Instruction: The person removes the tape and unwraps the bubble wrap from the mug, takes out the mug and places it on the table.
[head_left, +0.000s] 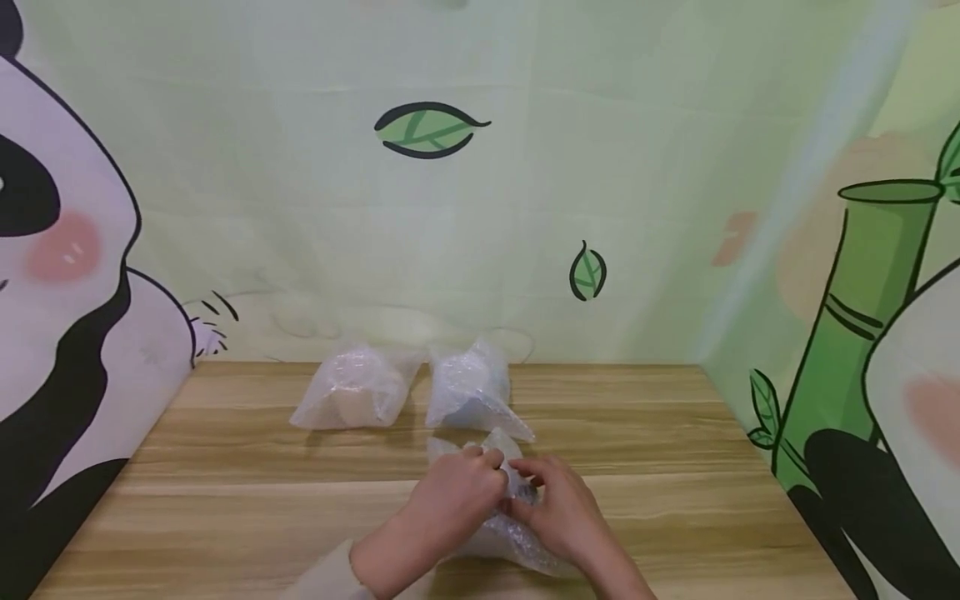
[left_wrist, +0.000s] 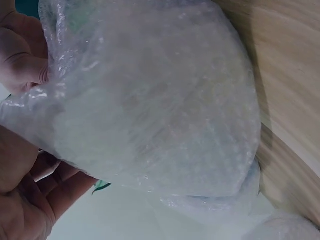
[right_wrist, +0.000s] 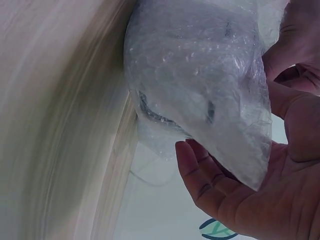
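Note:
A bubble-wrap bag [head_left: 487,546] lies near the front of the wooden table, with both hands at its upper edge. My left hand [head_left: 463,487] grips the gathered plastic, knuckles up. From the other side, the right hand [head_left: 562,504] pinches the edge between thumb and fingers. In the right wrist view the right hand's fingers [right_wrist: 220,185] curl behind a pointed corner of the bag [right_wrist: 195,65]. Something with dark curved markings shows faintly through the plastic; its kind is hidden. The left wrist view shows the bag's broad, cloudy side [left_wrist: 155,105].
Two more bubble-wrapped bundles stand at the back of the table [head_left: 247,508]: a left one [head_left: 356,387] with a beige patch inside, and a right one [head_left: 472,387] with a bluish patch. Behind them hangs a printed backdrop [head_left: 300,167] of pandas, leaves and bamboo.

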